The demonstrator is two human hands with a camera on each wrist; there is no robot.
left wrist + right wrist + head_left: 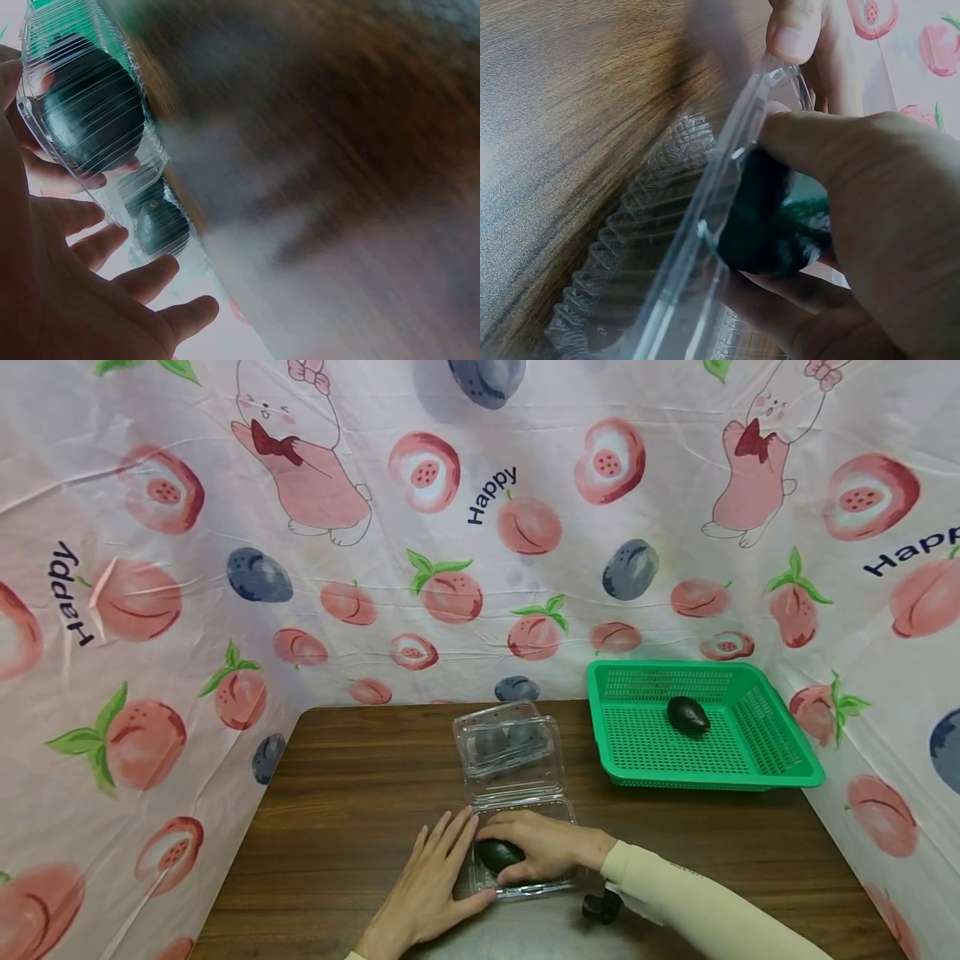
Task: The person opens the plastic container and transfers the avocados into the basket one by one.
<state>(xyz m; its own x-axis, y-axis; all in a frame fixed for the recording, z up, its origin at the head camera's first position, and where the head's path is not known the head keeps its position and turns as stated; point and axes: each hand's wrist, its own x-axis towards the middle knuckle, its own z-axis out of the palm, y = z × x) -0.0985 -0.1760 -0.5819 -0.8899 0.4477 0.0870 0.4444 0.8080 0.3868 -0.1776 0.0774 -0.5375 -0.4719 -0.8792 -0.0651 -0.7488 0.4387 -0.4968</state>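
Note:
My right hand (542, 845) grips a dark green avocado (498, 855) inside the near tray of a clear plastic clamshell box (525, 892). Its thumb and fingers curl about the fruit in the right wrist view. The box's lid (553, 781) stands raised at the back. Along the box's left side lies my left hand (435, 881), fingers extended and thumb at the front rim. Through the ribbed plastic in the left wrist view, the avocado (94, 109) shows large and dark. Behind the raised lid, another clear box (471, 720) holds dark rounded things (159, 223).
A green mesh basket (622, 768) stands at the back right of the brown wooden table (337, 810), with one avocado (687, 716) in it. A small black object (600, 907) shows by the right wrist. Fruit-printed cloth (420, 552) hangs around the table's back and sides.

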